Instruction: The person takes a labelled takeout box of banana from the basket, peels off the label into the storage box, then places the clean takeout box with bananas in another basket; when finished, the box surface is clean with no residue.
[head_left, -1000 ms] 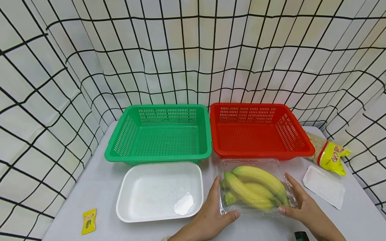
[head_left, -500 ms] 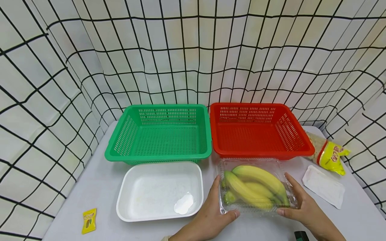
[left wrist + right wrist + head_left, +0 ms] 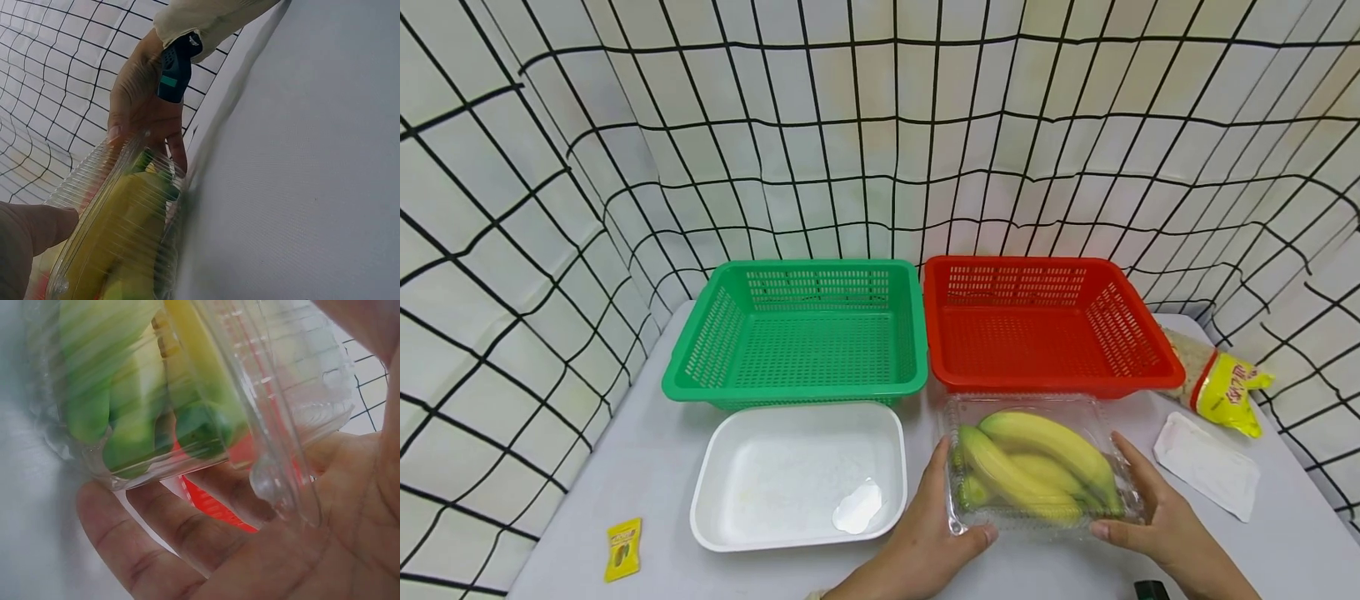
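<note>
In the head view a clear plastic clamshell box (image 3: 1022, 403) lies on the table in front of the red basket, its lid down. Inside it are several yellow-green bananas (image 3: 1045, 437). My left hand (image 3: 921, 537) grips the box at its left side, thumb at the front edge. The right hand (image 3: 1165, 529) holds the opposite side, its thumb also at the front corner. From the right wrist, fingers (image 3: 181, 531) show along the side of the box, near the banana tips. The left wrist view shows the ribbed box wall (image 3: 81, 181) between both hands.
Behind stand a green basket (image 3: 797, 393) and a red basket (image 3: 1052, 383). A white tray (image 3: 775, 492) is left of the box, with a small yellow packet (image 3: 623, 550) farther left. To the right lie a yellow-ended bag (image 3: 1228, 387) and a white packet (image 3: 1206, 467). Black netting surrounds the table.
</note>
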Tool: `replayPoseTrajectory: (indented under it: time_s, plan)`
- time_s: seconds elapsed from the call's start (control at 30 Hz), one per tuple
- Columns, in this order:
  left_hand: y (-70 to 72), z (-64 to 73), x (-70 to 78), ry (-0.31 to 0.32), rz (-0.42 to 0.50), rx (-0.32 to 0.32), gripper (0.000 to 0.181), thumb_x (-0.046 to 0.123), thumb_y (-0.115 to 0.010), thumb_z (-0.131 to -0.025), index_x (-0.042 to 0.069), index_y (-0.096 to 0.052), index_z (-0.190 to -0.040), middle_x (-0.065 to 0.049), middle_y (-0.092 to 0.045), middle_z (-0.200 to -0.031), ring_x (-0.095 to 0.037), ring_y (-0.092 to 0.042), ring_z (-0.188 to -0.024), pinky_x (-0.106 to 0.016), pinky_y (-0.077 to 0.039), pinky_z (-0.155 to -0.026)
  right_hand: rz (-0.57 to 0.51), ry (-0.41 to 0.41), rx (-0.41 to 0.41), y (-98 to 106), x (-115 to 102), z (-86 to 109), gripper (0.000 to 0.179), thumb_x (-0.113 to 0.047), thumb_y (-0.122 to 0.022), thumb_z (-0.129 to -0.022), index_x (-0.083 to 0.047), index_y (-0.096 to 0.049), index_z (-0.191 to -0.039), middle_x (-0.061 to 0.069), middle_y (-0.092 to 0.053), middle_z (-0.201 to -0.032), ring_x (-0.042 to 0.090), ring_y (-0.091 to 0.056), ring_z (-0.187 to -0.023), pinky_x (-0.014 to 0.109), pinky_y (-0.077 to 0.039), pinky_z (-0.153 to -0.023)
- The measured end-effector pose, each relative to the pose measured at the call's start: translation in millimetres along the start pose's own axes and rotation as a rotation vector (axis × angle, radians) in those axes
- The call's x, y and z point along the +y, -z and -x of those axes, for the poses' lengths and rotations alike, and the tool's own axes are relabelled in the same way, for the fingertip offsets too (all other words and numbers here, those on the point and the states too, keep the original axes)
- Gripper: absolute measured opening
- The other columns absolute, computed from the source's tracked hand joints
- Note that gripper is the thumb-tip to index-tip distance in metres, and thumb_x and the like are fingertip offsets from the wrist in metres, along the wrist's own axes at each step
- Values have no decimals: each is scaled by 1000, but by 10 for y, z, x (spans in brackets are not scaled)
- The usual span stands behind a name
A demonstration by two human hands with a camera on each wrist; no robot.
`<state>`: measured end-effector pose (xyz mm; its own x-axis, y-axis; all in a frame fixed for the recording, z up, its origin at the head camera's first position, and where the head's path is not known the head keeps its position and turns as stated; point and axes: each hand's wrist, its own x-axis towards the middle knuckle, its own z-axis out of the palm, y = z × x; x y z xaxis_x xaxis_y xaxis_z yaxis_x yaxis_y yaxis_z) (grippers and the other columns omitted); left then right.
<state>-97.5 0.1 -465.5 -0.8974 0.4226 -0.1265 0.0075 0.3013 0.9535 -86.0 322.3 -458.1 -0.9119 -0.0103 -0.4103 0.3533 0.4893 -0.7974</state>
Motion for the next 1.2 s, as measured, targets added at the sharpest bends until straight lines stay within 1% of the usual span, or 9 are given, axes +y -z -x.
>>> replayPoseTrajectory:
  time_s: [0.1, 0.23, 0.43, 0.57, 0.73, 0.83, 0.97, 1.13, 1.2]
  plan:
    - [-3, 9, 9, 8, 6, -4, 114, 36, -80, -89, 27, 1, -169, -6, -21, -172, -26, -27, -154, -60, -23, -123, 8, 10, 0, 6, 0, 28, 124, -33, -83, -88, -27, 11, -168, 19, 4, -174, 57, -5, -153, 75, -34, -106]
    - [-3, 28, 32, 3, 4, -5, 114, 35, -80, -89, 24, 2, -169, -8, -19, -172, -28, -25, -154, -60, -22, -123, 34, 11, 1, 17, -11, 68, 123, -33, -83, -88, -28, 11, -168, 25, 4, -172, 58, -6, -152, 77, -35, -105]
    - [7, 62, 77, -4, 3, -14, 114, 35, -81, -89, 23, 0, -169, -7, -17, -173, -28, -22, -156, -61, -21, -123, 90, -6, 14, 33, -23, 109, 125, -39, -83, -87, -31, 13, -166, 31, 2, -170, 56, -10, -150, 70, -47, -100]
    - [29, 89, 94, -24, 11, -26, 114, 35, -80, -89, 22, 1, -169, -4, -14, -173, -26, -19, -157, -60, -20, -124, 113, -5, 17, 35, -38, 142, 125, -40, -83, -87, -29, 13, -167, 31, 0, -170, 56, -14, -149, 66, -52, -97]
    - [57, 147, 111, -78, 7, -27, 113, 34, -80, -89, 19, 0, -168, -5, -12, -173, -27, -18, -156, -60, -20, -124, 117, 32, 24, 18, -43, 208, 122, -36, -83, -88, -28, 9, -168, 30, -8, -170, 52, -26, -143, 59, -57, -94]
    - [81, 188, 126, -99, 10, -31, 113, 34, -79, -90, 19, 0, -168, -6, -12, -173, -27, -18, -157, -57, -21, -124, 135, 49, 34, 10, -42, 240, 121, -35, -83, -88, -28, 7, -168, 29, -11, -170, 50, -31, -140, 58, -57, -93]
    - [120, 235, 163, -102, 10, -49, 113, 36, -78, -91, 19, 2, -168, -6, -9, -173, -27, -17, -157, -57, -21, -125, 150, 58, 36, 15, -45, 273, 119, -36, -81, -89, -29, 7, -168, 29, -13, -169, 49, -34, -138, 60, -57, -94]
    - [167, 285, 237, -89, -26, -34, 112, 41, -78, -91, 21, 1, -169, -4, -11, -174, -30, -20, -157, -63, -25, -121, 176, 77, 65, 2, -90, 330, 118, -36, -82, -90, -31, 7, -168, 30, -17, -167, 49, -38, -135, 62, -56, -94]
    - [189, 306, 271, -81, -42, -24, 112, 43, -78, -91, 23, 0, -169, -2, -12, -174, -30, -21, -157, -64, -26, -120, 183, 65, 72, -2, -131, 350, 120, -37, -82, -89, -31, 9, -168, 30, -16, -167, 50, -38, -135, 62, -56, -94]
